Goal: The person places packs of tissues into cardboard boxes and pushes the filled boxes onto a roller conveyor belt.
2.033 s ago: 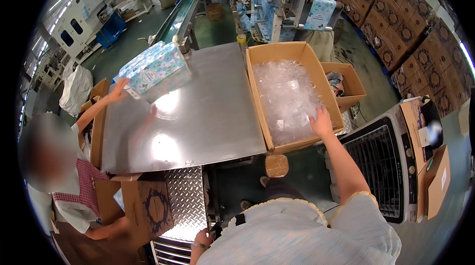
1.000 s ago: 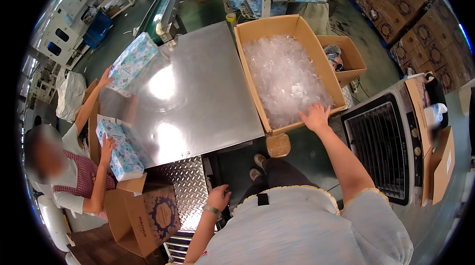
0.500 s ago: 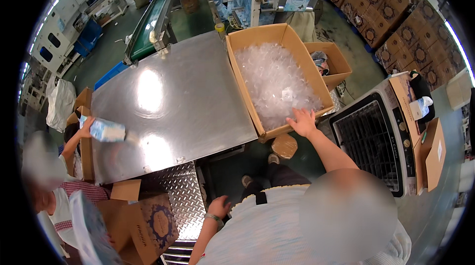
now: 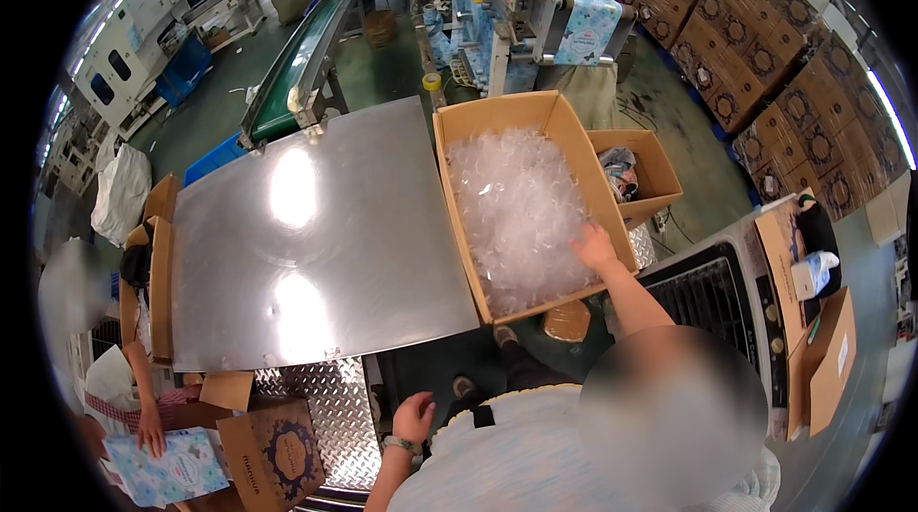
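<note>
My right hand [image 4: 595, 246] reaches over the right side of a large open cardboard box [image 4: 466, 268]. Its fingers touch the heap of thin clear plastic pieces [image 4: 521, 211] that fills the box; they look stretched out, with nothing visibly gripped. The fingertips are partly lost among the pieces. My left hand [image 4: 413, 418] hangs low beside my body, near the front edge of a shiny metal table [image 4: 373, 216]. Its fingers are loosely bent and apart, and it holds nothing.
At lower left, a co-worker's hand rests on a light-blue printed pack [image 4: 172, 464] beside an open carton [image 4: 277, 455]. A green conveyor [image 4: 296, 53] meets the table's far side. An air cooler [image 4: 708, 302] stands right; stacked cartons [image 4: 746, 34] rise behind.
My right hand has moved from the box's near rim in over the plastic pieces. The co-worker's hand has left the table's left side, and a pack now lies beside the lower-left carton.
</note>
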`<state>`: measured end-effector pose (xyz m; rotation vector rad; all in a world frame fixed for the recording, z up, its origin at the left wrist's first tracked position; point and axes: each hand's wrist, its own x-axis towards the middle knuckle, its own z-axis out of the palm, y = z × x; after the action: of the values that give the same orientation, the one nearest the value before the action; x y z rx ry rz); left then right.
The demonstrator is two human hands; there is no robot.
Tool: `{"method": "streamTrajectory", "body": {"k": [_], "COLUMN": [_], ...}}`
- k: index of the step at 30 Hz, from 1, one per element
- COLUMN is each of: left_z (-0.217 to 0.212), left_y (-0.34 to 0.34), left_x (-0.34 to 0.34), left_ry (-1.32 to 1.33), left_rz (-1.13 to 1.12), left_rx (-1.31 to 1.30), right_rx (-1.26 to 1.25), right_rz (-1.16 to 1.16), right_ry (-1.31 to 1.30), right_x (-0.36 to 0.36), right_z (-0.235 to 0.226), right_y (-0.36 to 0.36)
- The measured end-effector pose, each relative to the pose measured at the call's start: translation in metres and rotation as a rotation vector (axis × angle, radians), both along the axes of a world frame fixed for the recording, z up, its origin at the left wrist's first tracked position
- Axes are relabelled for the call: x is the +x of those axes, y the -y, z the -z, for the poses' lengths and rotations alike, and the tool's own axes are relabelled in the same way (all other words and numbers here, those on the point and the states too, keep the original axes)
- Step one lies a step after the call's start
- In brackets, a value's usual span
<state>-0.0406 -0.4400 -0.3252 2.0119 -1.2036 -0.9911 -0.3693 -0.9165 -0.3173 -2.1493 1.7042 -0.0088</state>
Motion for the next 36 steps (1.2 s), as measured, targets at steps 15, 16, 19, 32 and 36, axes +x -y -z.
{"method": "streamTrajectory", "body": {"k": [15, 16, 19, 32, 36], "left_z": [-0.087, -0.085, -0.077, -0.082, -0.088], "left_y": [0.277, 0.291, 0.33, 0.392, 0.369], "left_x": [-0.089, -0.092, -0.094, -0.058, -0.05], "left_ry": [0.333, 0.32, 0.33, 0.333, 0.364], "left_rz": [0.173, 0.191, 0.189, 0.103, 0.047], "left_rx": [-0.4, -0.403, -0.395, -0.298, -0.231], "right_rx": [0.304, 0.323, 0.306, 0.057, 0.334], "right_rz": [0.089, 0.045, -0.188, -0.116, 0.013], "right_ry": [0.044, 0.165, 0.28, 0.171, 0.192], "right_x": [0.054, 0.053, 0.07, 0.146, 0.19], "right_z": [0.002, 0.016, 0.025, 0.043, 0.037], "right_y": [-0.001, -0.001, -0.023, 0.317, 0.291]}}
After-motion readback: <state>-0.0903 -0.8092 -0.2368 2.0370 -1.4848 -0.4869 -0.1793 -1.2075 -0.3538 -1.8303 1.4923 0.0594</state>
